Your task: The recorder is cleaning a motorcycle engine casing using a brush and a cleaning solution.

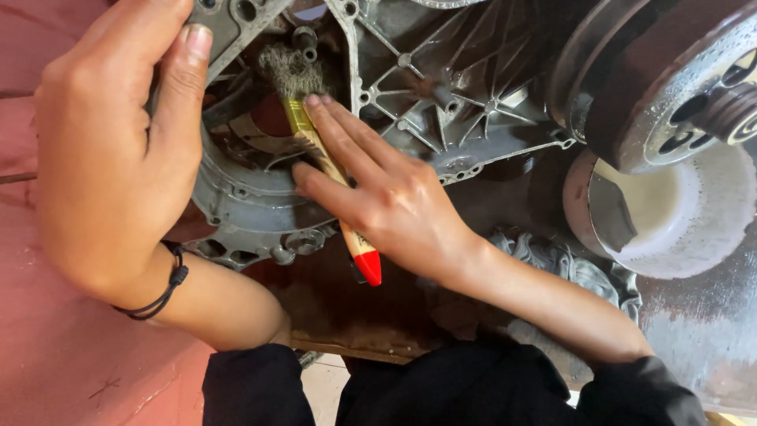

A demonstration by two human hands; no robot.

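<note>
- My right hand [394,201] pinches a brush [327,162], fingers [335,130] pressed along its yellow handle; the red tip points toward me.
- The bristles rest inside the grey metal casing [441,87].
- My left hand [110,150] grips the casing's rim, fingers curled, thumb on top.
- A white bowl [678,221] sits to the right, beside a rag [568,264].

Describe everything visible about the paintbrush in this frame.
The paintbrush has a pale wooden handle with a red-dipped end, a brass-coloured ferrule and short, dirty, splayed grey bristles. It lies slanted, bristles pointing up-left into the grimy metal engine casing, red tip toward the person. The right hand pinches its handle, index finger stretched along the ferrule. The left hand rests on the casing's edge and does not touch the brush.
</note>
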